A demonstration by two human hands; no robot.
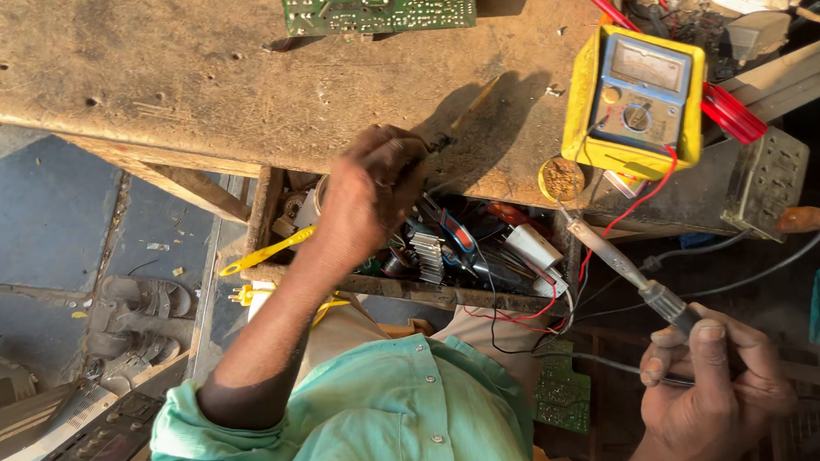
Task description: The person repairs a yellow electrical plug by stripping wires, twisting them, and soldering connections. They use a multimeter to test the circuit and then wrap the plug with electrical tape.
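Two hands are working here, well apart. The right hand (715, 387) is curling its fingers (703, 353) shut around the dark handle of a grey metal soldering iron (628, 270), whose tip is pointing toward eleven o'clock, near a small round tin of yellowish paste (560, 179). The left hand (370, 196) is reaching into an open wooden drawer (263, 215) crammed with parts and wires, fingers bunched closed on something small and dark that I cannot identify. To my eye, the iron is wanting a steady grip, with its hot tip kept off the red leads (641, 200) trailing from the yellow-cased analogue meter (636, 100) at one o'clock on the worn wooden bench (157, 58). A green circuit board (375, 2) is lying at twelve o'clock.
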